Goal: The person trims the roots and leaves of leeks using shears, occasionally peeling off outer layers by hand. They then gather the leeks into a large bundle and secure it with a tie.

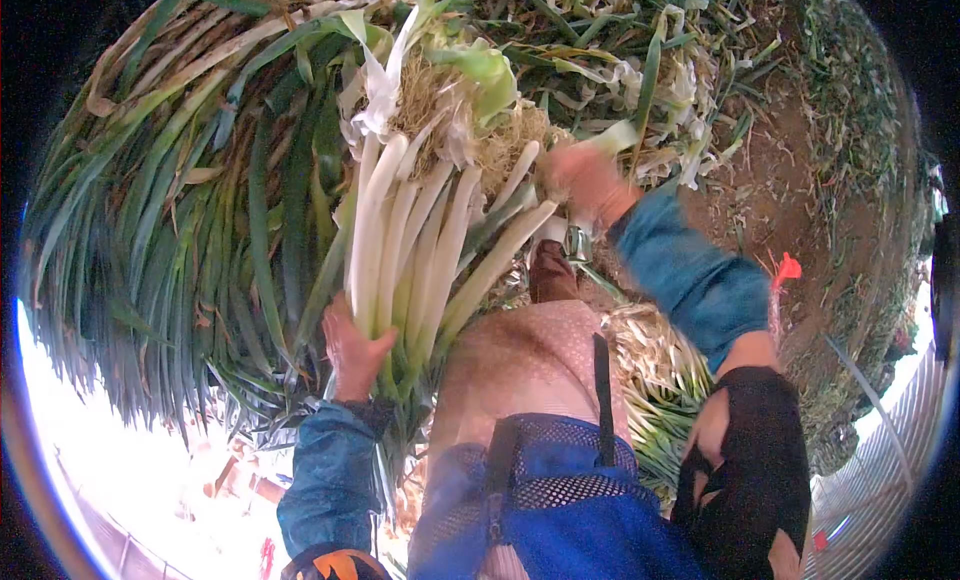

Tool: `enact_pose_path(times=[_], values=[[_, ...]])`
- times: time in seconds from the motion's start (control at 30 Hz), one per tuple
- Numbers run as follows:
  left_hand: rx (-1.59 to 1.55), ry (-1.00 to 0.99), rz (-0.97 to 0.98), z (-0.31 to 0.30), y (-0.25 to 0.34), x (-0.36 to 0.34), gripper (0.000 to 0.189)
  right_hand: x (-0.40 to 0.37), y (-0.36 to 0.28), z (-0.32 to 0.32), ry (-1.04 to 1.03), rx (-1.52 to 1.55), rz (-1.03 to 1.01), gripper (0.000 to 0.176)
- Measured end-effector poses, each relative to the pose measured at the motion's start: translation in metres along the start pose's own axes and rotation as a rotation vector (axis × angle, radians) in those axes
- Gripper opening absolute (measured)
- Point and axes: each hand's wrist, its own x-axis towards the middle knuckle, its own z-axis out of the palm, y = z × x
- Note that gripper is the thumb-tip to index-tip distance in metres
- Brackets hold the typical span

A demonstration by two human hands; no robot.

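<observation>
Several long green onions (395, 245), white-stemmed with roots at the top, lie side by side on the pile in front of me. My left hand (358, 352) rests at their lower left, where white turns to green, with thumb and fingers spread apart. To the right of the root ends is my right hand (590, 183), smeared by motion. Its fingers look curled around a pale green strip of onion leaf (612, 138), which is blurred along with it. One onion (500, 270) slants out from the others towards that hand.
A large heap of green onions (200, 210) fills the left side. Peeled leaf scraps (690, 90) litter the soil (790, 170) at upper right. More onions (650, 370) lie beside my right leg, and a red ribbon (787, 267) stands at the right.
</observation>
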Motion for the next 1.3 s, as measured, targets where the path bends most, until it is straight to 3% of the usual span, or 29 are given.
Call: enact_pose_path(times=[0.03,0.07,0.13,0.23,0.3,0.33,0.37,0.4,0.43,0.5,0.6,0.63,0.7,0.77,0.87,0.93,1.0,1.13,1.2,1.23,1.27,1.3], values=[[-0.009,-0.010,-0.013,0.000,0.001,-0.001,0.091,-0.002,0.059,-0.019,0.395,0.168,0.066,0.006],[-0.020,-0.019,-0.025,0.000,0.003,0.000,0.091,-0.007,0.107,-0.065,0.193,-0.202,0.314,0.009],[-0.036,-0.033,-0.046,-0.004,0.008,0.000,0.091,-0.030,0.176,-0.121,0.278,-0.294,0.680,0.030],[-0.058,-0.062,-0.079,-0.010,0.014,0.001,0.092,-0.025,0.131,-0.127,0.423,-0.339,0.468,0.034],[-0.005,-0.025,-0.031,-0.007,0.011,0.001,0.093,-0.010,0.057,-0.090,-0.006,0.020,0.505,0.049],[0.057,0.021,0.031,0.000,0.001,0.001,0.094,-0.008,0.031,-0.032,-0.136,0.060,0.497,0.056],[0.120,0.066,0.092,0.004,-0.005,0.002,0.095,-0.009,-0.026,-0.021,-0.245,0.134,0.439,0.058],[0.046,0.009,0.045,0.003,-0.005,0.003,0.096,-0.022,-0.055,0.024,-0.125,0.423,0.331,0.058],[-0.029,-0.048,-0.001,-0.002,-0.003,0.004,0.097,-0.028,-0.084,0.069,-0.084,0.387,0.272,0.051],[-0.140,-0.119,-0.053,-0.002,-0.002,0.012,0.098,-0.008,-0.134,0.099,-0.158,0.344,0.335,0.033],[-0.160,-0.187,-0.055,-0.004,-0.013,0.005,0.099,-0.002,-0.097,0.095,0.072,0.079,0.419,0.019],[-0.135,-0.177,-0.034,0.001,-0.011,0.003,0.098,0.002,-0.049,0.077,0.247,0.220,0.519,0.012],[-0.081,-0.100,-0.008,0.005,0.001,0.002,0.096,0.009,0.026,-0.005,0.177,0.006,0.564,0.019],[-0.012,-0.015,-0.013,0.010,0.019,-0.013,0.093,0.021,0.045,-0.067,0.414,0.325,0.592,0.034],[0.003,0.074,-0.007,0.017,0.040,-0.025,0.088,0.053,-0.048,-0.145,0.241,0.392,0.428,0.048],[0.010,0.105,-0.017,0.021,0.051,-0.032,0.087,0.075,-0.090,-0.124,0.368,0.380,0.107,0.061],[0.030,0.076,-0.053,0.024,0.058,-0.037,0.091,0.105,-0.137,-0.123,0.296,0.075,0.028,0.051],[0.032,0.041,-0.085,0.032,0.053,-0.041,0.091,0.135,-0.118,-0.091,0.120,-0.075,-0.124,0.018],[0.016,0.053,-0.085,0.033,0.056,-0.040,0.090,0.133,-0.058,-0.104,0.136,-0.315,-0.068,0.012],[-0.013,0.065,-0.073,0.033,0.055,-0.040,0.087,0.125,-0.055,-0.165,0.133,-0.374,0.150,0.006],[-0.040,0.076,-0.067,0.034,0.053,-0.041,0.084,0.125,0.050,-0.150,0.324,-0.323,0.152,0.008],[-0.064,0.083,-0.060,0.034,0.052,-0.043,0.080,0.114,0.054,-0.211,0.227,-0.310,0.335,0.013]])
